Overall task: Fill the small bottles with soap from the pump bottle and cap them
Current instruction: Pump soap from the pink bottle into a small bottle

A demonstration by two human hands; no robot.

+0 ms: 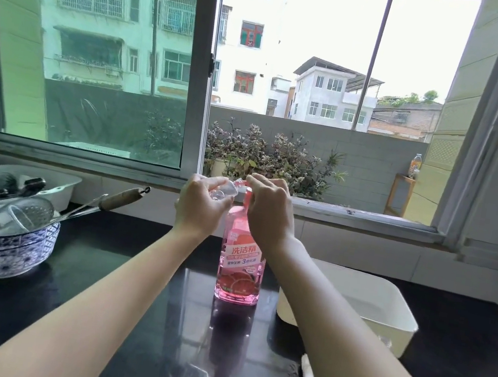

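Observation:
A pink pump bottle of soap (242,262) stands upright on the black counter (130,267). My left hand (199,206) holds a small clear bottle (226,189), tilted with its mouth toward the pump's nozzle. My right hand (268,211) rests over the pump head, which it mostly hides. I cannot tell whether any soap is in the small bottle. A small white cap-like piece (308,373) lies on the counter near my right forearm.
A white rectangular tub (384,311) sits right of the pump bottle. At left stand a blue patterned bowl (3,250) holding a strainer ladle (41,214), and a white tray (55,187) behind. The window sill (335,211) runs behind my hands.

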